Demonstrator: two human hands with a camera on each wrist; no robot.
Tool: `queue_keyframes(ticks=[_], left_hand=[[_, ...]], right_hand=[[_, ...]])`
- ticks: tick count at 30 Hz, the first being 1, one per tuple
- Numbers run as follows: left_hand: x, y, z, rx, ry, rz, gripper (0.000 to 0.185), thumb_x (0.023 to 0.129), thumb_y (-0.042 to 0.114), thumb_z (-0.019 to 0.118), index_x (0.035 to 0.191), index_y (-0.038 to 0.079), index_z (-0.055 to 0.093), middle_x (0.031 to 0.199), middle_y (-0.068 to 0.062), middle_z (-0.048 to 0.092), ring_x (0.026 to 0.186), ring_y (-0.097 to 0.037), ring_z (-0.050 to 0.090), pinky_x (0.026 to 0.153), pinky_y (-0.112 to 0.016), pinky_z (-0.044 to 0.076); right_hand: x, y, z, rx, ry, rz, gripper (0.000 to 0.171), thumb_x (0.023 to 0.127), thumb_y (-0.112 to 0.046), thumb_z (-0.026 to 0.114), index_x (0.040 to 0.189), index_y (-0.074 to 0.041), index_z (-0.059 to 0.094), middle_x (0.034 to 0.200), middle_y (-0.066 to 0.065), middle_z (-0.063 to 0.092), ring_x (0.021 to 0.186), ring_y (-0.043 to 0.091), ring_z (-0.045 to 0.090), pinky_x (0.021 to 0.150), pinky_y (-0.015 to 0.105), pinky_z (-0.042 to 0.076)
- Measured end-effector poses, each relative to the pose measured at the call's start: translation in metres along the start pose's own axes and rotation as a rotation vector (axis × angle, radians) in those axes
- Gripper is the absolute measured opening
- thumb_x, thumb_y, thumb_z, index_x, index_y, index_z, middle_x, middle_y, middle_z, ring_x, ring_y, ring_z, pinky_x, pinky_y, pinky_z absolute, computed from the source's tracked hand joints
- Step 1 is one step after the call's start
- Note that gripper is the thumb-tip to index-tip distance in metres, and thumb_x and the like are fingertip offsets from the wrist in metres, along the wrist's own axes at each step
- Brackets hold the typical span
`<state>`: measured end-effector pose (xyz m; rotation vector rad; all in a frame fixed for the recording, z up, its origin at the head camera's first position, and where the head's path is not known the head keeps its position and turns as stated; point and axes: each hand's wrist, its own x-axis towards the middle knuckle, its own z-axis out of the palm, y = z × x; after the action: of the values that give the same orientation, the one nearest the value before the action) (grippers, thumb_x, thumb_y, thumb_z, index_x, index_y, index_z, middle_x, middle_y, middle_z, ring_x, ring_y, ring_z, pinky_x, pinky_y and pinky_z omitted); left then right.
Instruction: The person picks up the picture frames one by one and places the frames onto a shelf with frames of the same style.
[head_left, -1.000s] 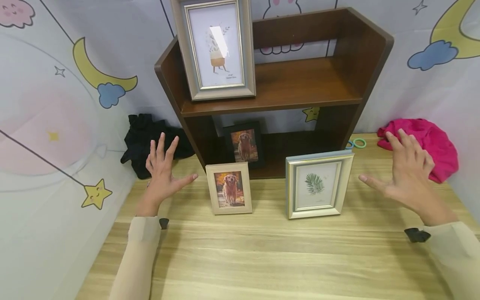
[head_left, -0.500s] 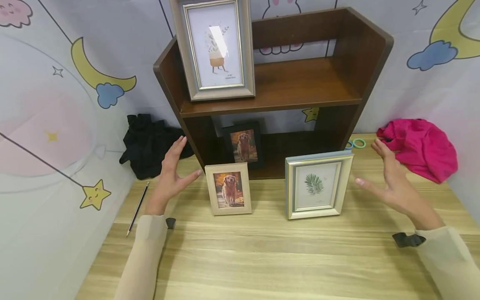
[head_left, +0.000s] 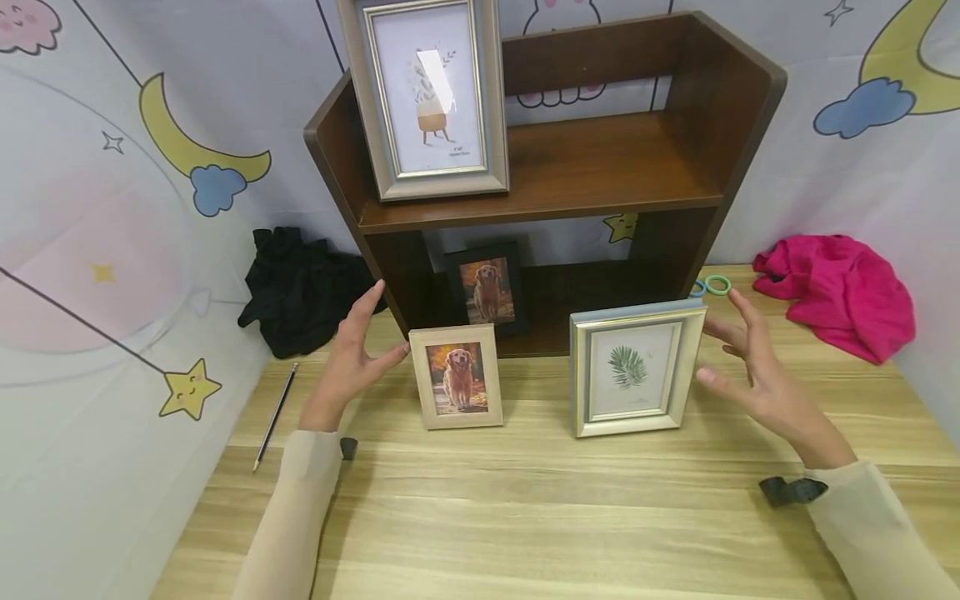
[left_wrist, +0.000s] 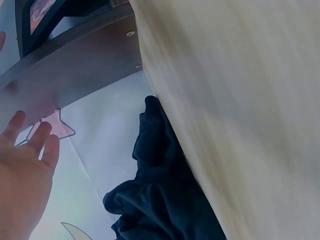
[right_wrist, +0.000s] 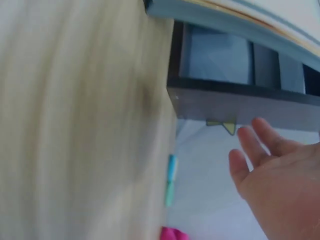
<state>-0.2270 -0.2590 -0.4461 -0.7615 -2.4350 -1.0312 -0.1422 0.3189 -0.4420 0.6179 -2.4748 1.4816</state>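
Note:
My left hand [head_left: 348, 367], fingers extended and thumb spread, is at the left edge of a small light-wood picture frame [head_left: 420, 379] with a dog photo. Its thumb tip is right at that edge. On the other side, my right hand [head_left: 768, 383] spreads its fingers beside a gold and silver picture frame [head_left: 630, 371] showing a green leaf. Both frames stand upright on the table before a dark brown shelf [head_left: 615, 162]. The left wrist view shows the left fingers [left_wrist: 37, 142] straight; in the right wrist view the right fingers [right_wrist: 255, 145] are loosely bent, holding nothing.
A larger picture frame [head_left: 433, 92] stands on the upper shelf and a black dog-photo frame [head_left: 489, 292] on the lower one. Black cloth [head_left: 300, 292] and a pencil [head_left: 276, 417] lie left, pink cloth [head_left: 843, 292] and green-handled scissors [head_left: 717, 286] right.
Both hands have moved inward, the left toward the light-wood frame and the right toward the leaf frame. The pencil, first covered by the left hand, now shows.

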Motion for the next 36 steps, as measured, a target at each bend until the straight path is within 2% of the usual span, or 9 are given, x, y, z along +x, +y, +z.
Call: queue_keyframes(ticks=[5, 9, 13, 16, 21, 28, 31, 36], left_hand=[[-0.001, -0.004, 0.005, -0.001, -0.029, 0.014, 0.102, 0.086, 0.000, 0.086, 0.170, 0.009, 0.028, 0.175, -0.018, 0.034, 0.160, -0.040, 0.035, 0.133, -0.060, 0.033], [-0.002, -0.003, 0.006, 0.001, -0.050, -0.013, 0.104, 0.088, 0.000, 0.085, 0.171, 0.012, 0.024, 0.176, -0.017, 0.032, 0.160, -0.041, 0.036, 0.131, -0.066, 0.035], [-0.001, -0.001, 0.008, -0.004, -0.056, -0.021, 0.105, 0.088, -0.001, 0.084, 0.172, 0.013, 0.023, 0.176, -0.019, 0.032, 0.151, -0.047, 0.047, 0.121, -0.068, 0.045], [-0.001, -0.002, 0.009, -0.012, -0.054, -0.011, 0.104, 0.087, -0.005, 0.083, 0.171, 0.010, 0.023, 0.176, -0.020, 0.031, 0.141, -0.049, 0.056, 0.113, -0.066, 0.053], [-0.001, -0.003, 0.013, -0.062, -0.043, 0.011, 0.101, 0.087, -0.014, 0.079, 0.169, 0.004, 0.022, 0.177, -0.022, 0.027, 0.133, -0.050, 0.065, 0.108, -0.061, 0.059], [0.001, -0.004, 0.018, -0.130, -0.021, -0.010, 0.099, 0.090, -0.019, 0.073, 0.169, 0.010, 0.022, 0.173, -0.023, 0.033, 0.125, -0.052, 0.069, 0.104, -0.061, 0.061], [0.001, -0.004, 0.020, -0.137, -0.013, -0.009, 0.099, 0.090, -0.019, 0.073, 0.169, 0.011, 0.022, 0.170, -0.025, 0.035, 0.125, -0.053, 0.069, 0.102, -0.062, 0.062], [0.002, -0.004, 0.021, -0.113, 0.006, 0.007, 0.096, 0.090, -0.020, 0.071, 0.167, 0.011, 0.023, 0.170, -0.027, 0.033, 0.121, -0.053, 0.070, 0.095, -0.063, 0.064]], right_hand=[[-0.003, 0.002, 0.014, 0.122, 0.011, -0.012, 0.110, 0.090, 0.018, 0.063, 0.173, -0.020, 0.001, 0.149, -0.026, 0.052, 0.135, -0.005, 0.052, 0.108, 0.011, 0.041], [-0.005, 0.002, 0.021, 0.243, -0.004, 0.014, 0.109, 0.092, 0.020, 0.060, 0.173, -0.022, -0.001, 0.144, -0.019, 0.059, 0.127, -0.001, 0.060, 0.106, 0.009, 0.046], [-0.007, 0.003, 0.026, 0.372, -0.028, 0.025, 0.110, 0.093, 0.022, 0.058, 0.173, -0.023, -0.003, 0.147, -0.013, 0.058, 0.128, 0.000, 0.064, 0.104, 0.009, 0.052], [-0.007, 0.004, 0.029, 0.422, -0.049, 0.027, 0.112, 0.094, 0.023, 0.058, 0.173, -0.026, -0.004, 0.153, -0.011, 0.053, 0.133, -0.001, 0.063, 0.104, 0.011, 0.055], [-0.007, 0.004, 0.032, 0.428, -0.066, 0.046, 0.113, 0.095, 0.021, 0.060, 0.173, -0.030, -0.005, 0.156, -0.007, 0.049, 0.132, 0.000, 0.064, 0.099, 0.015, 0.060], [-0.004, 0.002, 0.036, 0.443, -0.085, 0.070, 0.111, 0.095, 0.022, 0.060, 0.173, -0.029, -0.001, 0.151, -0.003, 0.056, 0.125, 0.006, 0.071, 0.092, 0.024, 0.066], [-0.003, 0.002, 0.038, 0.452, -0.082, 0.066, 0.110, 0.096, 0.022, 0.059, 0.173, -0.029, 0.000, 0.147, -0.003, 0.060, 0.123, 0.006, 0.072, 0.091, 0.026, 0.067], [-0.003, 0.002, 0.040, 0.423, -0.051, 0.073, 0.108, 0.097, 0.020, 0.060, 0.173, -0.030, 0.002, 0.148, -0.007, 0.058, 0.122, 0.004, 0.072, 0.089, 0.024, 0.067]])
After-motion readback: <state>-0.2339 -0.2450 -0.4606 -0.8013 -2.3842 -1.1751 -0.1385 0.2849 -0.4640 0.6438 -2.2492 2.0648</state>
